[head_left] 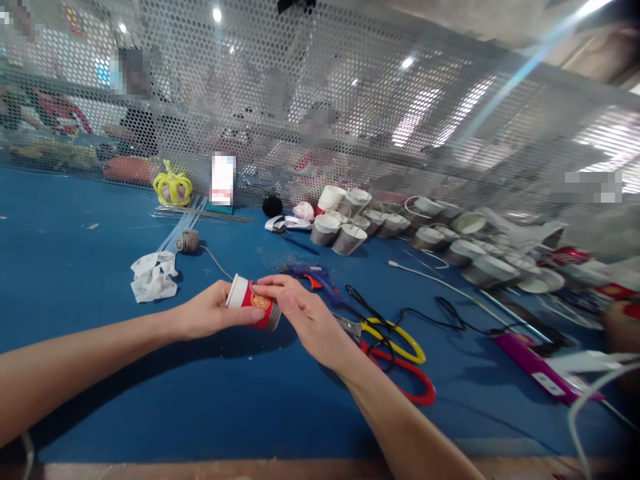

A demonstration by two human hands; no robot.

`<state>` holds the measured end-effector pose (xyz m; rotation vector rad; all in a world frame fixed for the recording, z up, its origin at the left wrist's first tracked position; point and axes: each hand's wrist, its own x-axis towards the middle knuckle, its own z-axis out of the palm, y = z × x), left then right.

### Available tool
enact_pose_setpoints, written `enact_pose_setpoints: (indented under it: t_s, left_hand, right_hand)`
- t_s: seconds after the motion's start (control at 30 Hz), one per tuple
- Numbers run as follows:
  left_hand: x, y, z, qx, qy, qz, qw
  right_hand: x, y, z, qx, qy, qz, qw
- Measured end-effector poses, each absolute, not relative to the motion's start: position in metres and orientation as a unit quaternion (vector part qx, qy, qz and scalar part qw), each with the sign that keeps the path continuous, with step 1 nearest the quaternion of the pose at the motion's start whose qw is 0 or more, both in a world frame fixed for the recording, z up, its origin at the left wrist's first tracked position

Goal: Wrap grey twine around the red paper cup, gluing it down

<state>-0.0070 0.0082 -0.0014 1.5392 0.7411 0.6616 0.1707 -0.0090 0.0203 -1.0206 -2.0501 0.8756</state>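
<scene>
A red and white paper cup [259, 309] with a gold emblem lies tilted in front of me, with its white rim toward the left. Grey yarn appears wound round its base end. My left hand [213, 310] grips the cup near the rim, thumb along its side. Across the upper side and base end, my right hand [305, 313] holds the cup with its fingers close together; the fingertips lie on the red part. A grey strand runs from the cup to a small ball of grey yarn [188, 241]. A crumpled white tissue [154, 276] lies beside that ball.
Scissors [400, 363] with yellow and red handles and a blue glue gun [320, 283] lie right of my hands. Several grey-wrapped cups [350, 238] stand farther back. A purple power strip [540, 373], with cables nearby, is at right. Perforated metal mesh [280, 100] borders the blue table.
</scene>
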Motion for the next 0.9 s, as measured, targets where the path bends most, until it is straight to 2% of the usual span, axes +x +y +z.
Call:
enact_pose_setpoints:
  t_s: [0.2, 0.43, 0.63, 0.73, 0.9]
  left_hand:
    - [-0.005, 0.007, -0.004, 0.622, 0.374, 0.325, 0.607]
    - [-0.004, 0.007, -0.005, 0.572, 0.364, 0.326, 0.659]
    - [-0.003, 0.007, -0.004, 0.477, 0.363, 0.356, 0.717]
    - [-0.001, 0.007, -0.003, 0.443, 0.373, 0.394, 0.714]
    - [0.001, 0.004, -0.003, 0.467, 0.386, 0.413, 0.680]
  right_hand:
    - [0.176, 0.001, 0.015, -0.467, -0.717, 0.365, 0.367]
    - [0.178, 0.002, 0.018, -0.472, -0.728, 0.374, 0.328]
    - [0.177, -0.002, 0.022, -0.503, -0.717, 0.310, 0.370]
    - [0.173, -0.007, 0.024, -0.512, -0.728, 0.289, 0.352]
    - [0.165, -0.013, 0.023, -0.519, -0.725, 0.321, 0.320]
